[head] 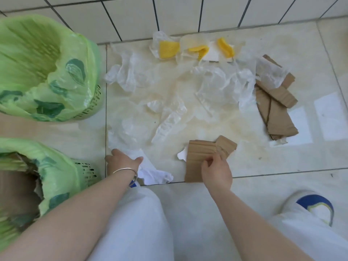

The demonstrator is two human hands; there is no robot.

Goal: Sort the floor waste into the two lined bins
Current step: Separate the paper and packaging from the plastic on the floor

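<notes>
Cardboard: your right hand [216, 167] pinches the near cardboard piece [199, 159] at its right edge; judged stiff and light, so an edge grip should carry it flat.
Paper: your left hand [122, 161] has thumb and fingers spread on the crumpled white paper [152, 171]; whether it grips, you cannot tell. Soft stuff; gather it into the palm.
Film: clear plastic film [169, 117] lies beyond both hands, flimsy and probably slippery; bunch it.
Bins: near bin [62, 172], left of your left hand, shows cardboard inside; far bin [75, 59] beyond it.
More cardboard: stack [273, 110] beyond your right hand.
</notes>
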